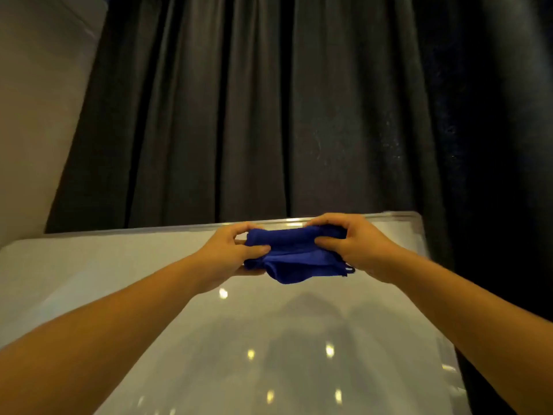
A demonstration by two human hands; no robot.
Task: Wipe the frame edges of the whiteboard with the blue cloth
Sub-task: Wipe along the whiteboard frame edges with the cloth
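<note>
Probably early or mid-task, judging by the pose: blue cloth (294,253) bunched and held at the top frame edge (179,228) of the whiteboard (134,280), just right of centre in the picture. Hard to say how much frame is already clean; no visible difference between wiped and unwiped metal. Right frame edge (423,235) near the top right corner and the rest of the top rail toward the left of the picture show no cloth on them now; likely still to be covered, along with lower edges out of view.

Folded into a thick roll, long axis running left to right across the picture, roughly parallel to the top rail. Upper fold lying at or against the rail, looser layers hanging below over the white surface. True contact with the rail not certain.

Left hand (230,253) pinching the cloth's left end, thumb on the front, fingers curled behind. Right hand (347,244) clamped on the right end the same way. Both closed firmly on fabric, none of it loose.

Dark curtain (269,115) filling the upper picture behind the board.
</note>
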